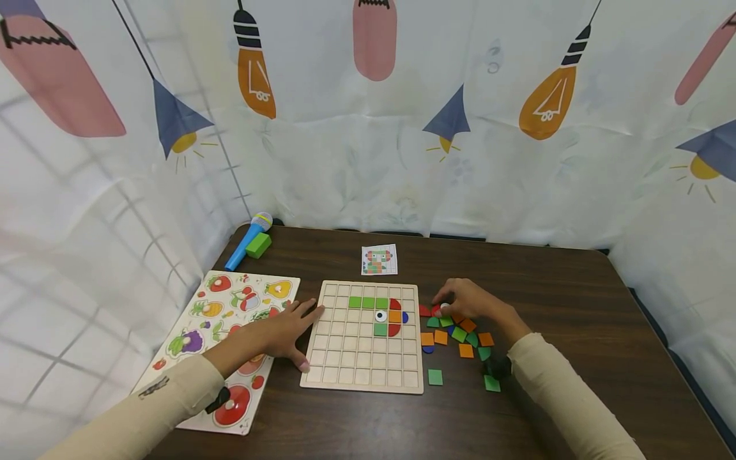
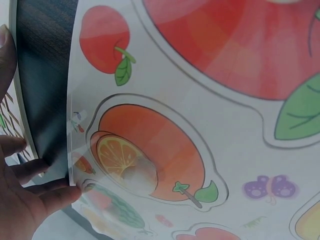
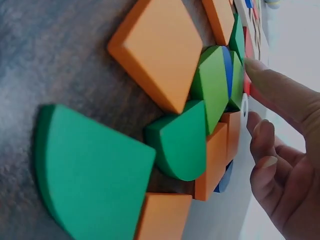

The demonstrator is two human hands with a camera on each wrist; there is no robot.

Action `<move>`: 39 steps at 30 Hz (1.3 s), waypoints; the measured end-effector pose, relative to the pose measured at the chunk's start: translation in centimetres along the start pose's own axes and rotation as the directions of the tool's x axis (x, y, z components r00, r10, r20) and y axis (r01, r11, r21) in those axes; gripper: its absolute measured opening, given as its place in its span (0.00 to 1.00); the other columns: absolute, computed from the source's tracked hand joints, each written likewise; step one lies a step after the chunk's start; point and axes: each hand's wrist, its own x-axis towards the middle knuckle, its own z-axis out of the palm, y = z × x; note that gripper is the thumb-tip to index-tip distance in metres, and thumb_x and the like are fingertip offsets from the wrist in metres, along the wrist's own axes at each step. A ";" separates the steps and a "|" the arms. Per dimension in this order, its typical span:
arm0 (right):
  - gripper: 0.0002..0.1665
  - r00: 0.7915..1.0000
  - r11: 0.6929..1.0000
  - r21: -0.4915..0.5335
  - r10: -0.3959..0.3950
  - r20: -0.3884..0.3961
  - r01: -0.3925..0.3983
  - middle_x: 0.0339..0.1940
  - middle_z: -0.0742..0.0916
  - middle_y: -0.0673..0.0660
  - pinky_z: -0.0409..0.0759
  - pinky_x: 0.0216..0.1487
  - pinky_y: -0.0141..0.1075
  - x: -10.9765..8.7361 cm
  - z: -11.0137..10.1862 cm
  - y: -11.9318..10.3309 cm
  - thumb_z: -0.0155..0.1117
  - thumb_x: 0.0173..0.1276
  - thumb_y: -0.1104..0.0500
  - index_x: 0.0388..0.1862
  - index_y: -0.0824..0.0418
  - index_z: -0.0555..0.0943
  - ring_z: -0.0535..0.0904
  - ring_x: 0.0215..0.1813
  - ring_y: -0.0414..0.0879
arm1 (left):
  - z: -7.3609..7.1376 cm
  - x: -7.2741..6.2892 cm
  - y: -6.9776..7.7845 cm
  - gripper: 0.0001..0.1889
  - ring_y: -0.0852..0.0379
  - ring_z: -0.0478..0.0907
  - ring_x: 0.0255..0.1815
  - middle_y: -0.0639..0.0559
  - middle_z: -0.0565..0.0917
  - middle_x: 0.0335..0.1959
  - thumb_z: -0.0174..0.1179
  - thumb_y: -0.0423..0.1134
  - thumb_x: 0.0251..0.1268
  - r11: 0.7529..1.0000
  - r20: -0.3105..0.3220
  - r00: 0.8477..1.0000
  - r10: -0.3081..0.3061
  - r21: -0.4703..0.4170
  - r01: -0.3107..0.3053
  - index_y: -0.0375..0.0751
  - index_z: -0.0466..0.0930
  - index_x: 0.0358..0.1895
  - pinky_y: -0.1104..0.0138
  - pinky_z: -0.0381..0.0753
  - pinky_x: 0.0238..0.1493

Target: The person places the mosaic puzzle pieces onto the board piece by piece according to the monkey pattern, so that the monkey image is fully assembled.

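Note:
A light wooden grid board [image 1: 339, 358] lies on the table, with green squares, red quarter pieces, orange squares, a blue piece and an eye piece [image 1: 381, 315] set in it. My left hand [image 1: 287, 332] has its fingers spread along the board's left edge, thumb near the lower corner. To the right of the board, my right hand [image 1: 468, 299] reaches down into a pile of loose pieces. Its fingertips are at a red piece [image 1: 435, 310]; whether they pinch it is unclear. A green rounded piece [image 3: 95, 170] and an orange square [image 3: 160, 50] lie nearby in the right wrist view.
A fruit puzzle board [image 1: 195, 377] lies left of the grid, under my left forearm. Behind the grid is a small pattern card [image 1: 379, 259]. A blue toy microphone [image 1: 247, 246] and a green block [image 1: 259, 245] lie at the back left. A printed curtain hangs behind the table.

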 end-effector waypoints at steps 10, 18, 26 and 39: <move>0.14 0.998 1.000 -0.005 -0.020 0.055 0.020 0.52 0.84 0.57 0.80 0.56 0.51 0.1 -0.6 -0.1 0.69 0.67 0.59 0.50 0.55 0.89 0.77 0.52 0.51 | -0.2 -0.1 0.2 0.63 0.25 0.46 0.79 0.35 0.49 0.81 0.75 0.64 0.44 1.000 0.006 1.000 -0.001 -0.005 0.001 0.43 0.49 0.81 0.35 0.67 0.66; 0.14 0.999 1.000 -0.007 -0.019 0.046 0.019 0.51 0.84 0.56 0.80 0.55 0.50 0.3 -0.4 0.0 0.70 0.65 0.59 0.51 0.55 0.89 0.77 0.51 0.50 | -0.2 -0.1 0.2 0.63 0.25 0.46 0.79 0.35 0.49 0.81 0.75 0.64 0.44 1.000 0.006 1.000 0.002 -0.002 -0.002 0.43 0.49 0.81 0.35 0.67 0.66; 0.11 1.000 1.000 -0.007 -0.004 0.015 0.004 0.50 0.84 0.56 0.80 0.56 0.51 0.5 -0.2 0.0 0.70 0.68 0.57 0.48 0.55 0.88 0.77 0.50 0.50 | -0.1 -0.1 0.1 0.63 0.25 0.46 0.79 0.36 0.49 0.82 0.75 0.65 0.44 1.000 0.005 1.000 0.003 0.001 -0.003 0.43 0.49 0.81 0.35 0.67 0.66; 0.11 0.999 0.999 -0.031 0.035 -0.021 -0.035 0.48 0.84 0.56 0.79 0.58 0.51 1.1 0.4 -0.2 0.71 0.68 0.54 0.45 0.57 0.84 0.78 0.49 0.49 | 0.0 0.1 -0.1 0.64 0.26 0.46 0.80 0.36 0.48 0.82 0.75 0.65 0.44 1.000 0.011 1.000 0.003 0.002 -0.003 0.44 0.48 0.81 0.35 0.66 0.67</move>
